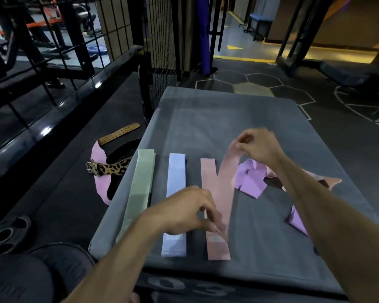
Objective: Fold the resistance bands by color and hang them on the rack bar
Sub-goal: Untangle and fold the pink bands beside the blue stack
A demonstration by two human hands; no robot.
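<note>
Centrally, on the grey padded platform (206, 119), the right hand (258, 147) pinched the flat pink fabric resistance band's (222, 193) raised end; the left hand (184, 209), fingers curled, pinched its lower part.

Single head-worn wide-angle view, looking forward and steeply down, sitting close over the grey counter (271, 248) filling the lower centre of the frame. Both forearms are entering from the bottom edge; gym floor is showing across the top.
</note>
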